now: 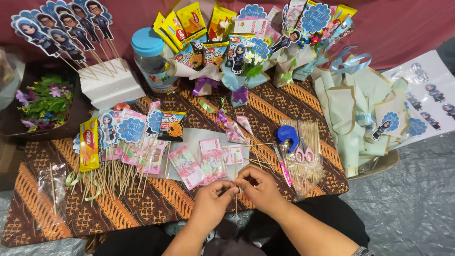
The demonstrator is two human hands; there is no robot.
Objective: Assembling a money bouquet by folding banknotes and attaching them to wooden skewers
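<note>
Flowers (pixel 45 102) in purple fill a dark tray beyond the left edge of the batik-covered table (pixel 142 204). Behind them, at the back left corner, a white foam block (pixel 110 83) carries seven cartoon figures on sticks. Along the left half lies one yellow snack packet (pixel 88 144) and a loose spread of skewers with paper toppers; I cannot count them. A jar with a blue lid (pixel 151 59) stands at the back edge, beside wrapped snack bouquets.

At the front edge, near the middle, the left hand (pixel 212 204) and right hand (pixel 258 187) meet, fingertips touching. A thin wooden skewer (pixel 235 178) stands upright between them, pinched by the narrow-closed fingers of both hands; its tip rises toward three pink folded banknotes (pixel 201 163) lying just beyond. The cloth right in front of the hands is bare, and the front left corner has open room.

Right of the hands, one clear bag of skewers (pixel 308 161) holds pink scissors (pixel 304 154) and a blue tape roll (pixel 287 135). Pale green wrapping papers (pixel 353 114) pile over the right edge.
</note>
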